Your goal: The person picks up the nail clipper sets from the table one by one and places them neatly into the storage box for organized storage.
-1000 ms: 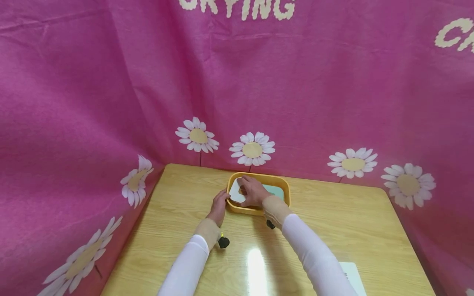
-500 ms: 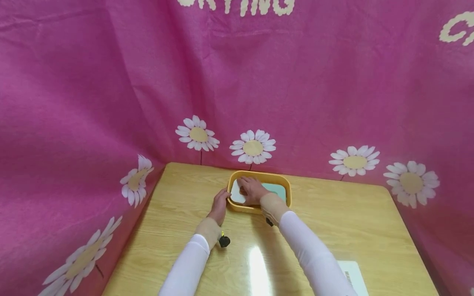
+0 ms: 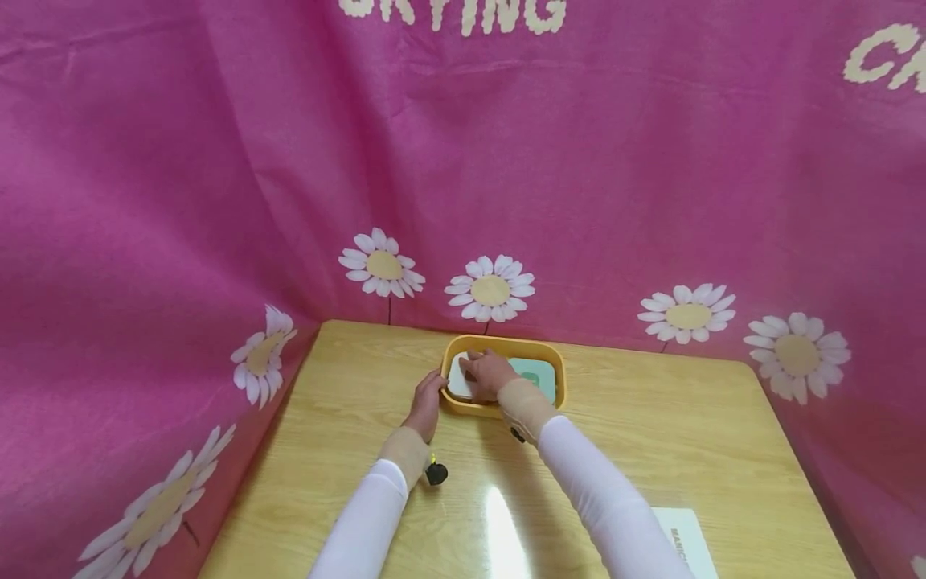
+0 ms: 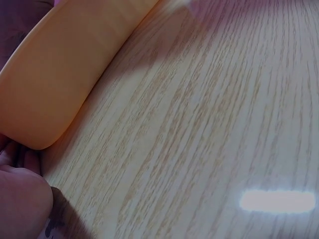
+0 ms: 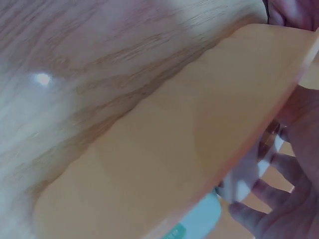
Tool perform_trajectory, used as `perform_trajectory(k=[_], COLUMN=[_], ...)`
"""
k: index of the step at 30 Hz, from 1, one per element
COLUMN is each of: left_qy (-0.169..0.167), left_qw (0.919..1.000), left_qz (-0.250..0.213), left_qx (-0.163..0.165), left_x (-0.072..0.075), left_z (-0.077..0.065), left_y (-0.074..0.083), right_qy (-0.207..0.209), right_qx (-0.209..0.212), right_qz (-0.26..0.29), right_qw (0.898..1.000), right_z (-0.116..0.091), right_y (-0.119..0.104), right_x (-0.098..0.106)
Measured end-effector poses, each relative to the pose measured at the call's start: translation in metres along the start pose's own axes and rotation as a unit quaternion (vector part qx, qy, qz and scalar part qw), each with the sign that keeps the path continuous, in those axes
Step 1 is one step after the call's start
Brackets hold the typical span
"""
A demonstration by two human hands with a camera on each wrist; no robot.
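Observation:
A yellow plastic basket (image 3: 473, 409) stands near the table's back edge. My left hand (image 3: 424, 402) holds its left end from outside; in the left wrist view the bent fingers (image 4: 32, 160) lie against the foot of the basket wall. Inside, a white box with rounded corners (image 3: 458, 381) lies on the left side. Over it is my right hand (image 3: 488, 376), fingers bent around the box; the right wrist view has the fingertips (image 5: 240, 209) at the box's edge. A mint-green box (image 3: 544, 384) lies in the basket's right half. My right thumb is mostly hidden.
A white flat box with printed lettering (image 3: 686, 537) lies on the wooden table (image 3: 615, 426) at the front right, partly behind my right forearm. Pink cloth (image 3: 579, 185) with daisies hangs around the back and sides. The wrist cameras' black parts (image 3: 436, 473) hang below my wrists.
The white box sits lower and flatter in the basket than a second ago. My right hand has shifted slightly left, uncovering more of the mint-green box. The left hand stays at the basket's end.

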State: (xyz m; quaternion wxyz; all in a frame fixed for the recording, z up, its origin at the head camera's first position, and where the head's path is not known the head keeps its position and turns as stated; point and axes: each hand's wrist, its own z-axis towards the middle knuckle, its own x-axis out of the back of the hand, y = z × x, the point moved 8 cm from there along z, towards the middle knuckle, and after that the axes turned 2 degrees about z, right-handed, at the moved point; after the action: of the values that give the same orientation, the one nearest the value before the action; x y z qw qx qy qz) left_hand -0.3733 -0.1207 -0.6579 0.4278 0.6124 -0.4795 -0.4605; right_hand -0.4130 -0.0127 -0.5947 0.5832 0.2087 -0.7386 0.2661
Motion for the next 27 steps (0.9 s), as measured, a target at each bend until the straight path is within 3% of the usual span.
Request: perform_trajectory(k=[4,10,27], left_qy=[0.003,0.005,0.012], left_qw=[1.0000,0.9998,0.9998], left_qz=[0.001,0.007,0.017], left_qx=[0.000,-0.019,0.005], left_x=[0.0001,-0.0006,0.0019], left_z=[-0.0029,-0.0045,-0.0026], left_y=[0.0026,0.0056,-0.0007], right_qy=[0.001,0.042,0.024], right_qx=[0.005,0.020,0.018], right_qz=[0.018,0.041,0.048], right_qw=[1.000,0.998,0.998], right_z=[-0.0001,-0.0034,-0.0083], right_y=[0.0041,0.0049,0.0039], right_x=[-0.0082,-0.0081,-0.0087])
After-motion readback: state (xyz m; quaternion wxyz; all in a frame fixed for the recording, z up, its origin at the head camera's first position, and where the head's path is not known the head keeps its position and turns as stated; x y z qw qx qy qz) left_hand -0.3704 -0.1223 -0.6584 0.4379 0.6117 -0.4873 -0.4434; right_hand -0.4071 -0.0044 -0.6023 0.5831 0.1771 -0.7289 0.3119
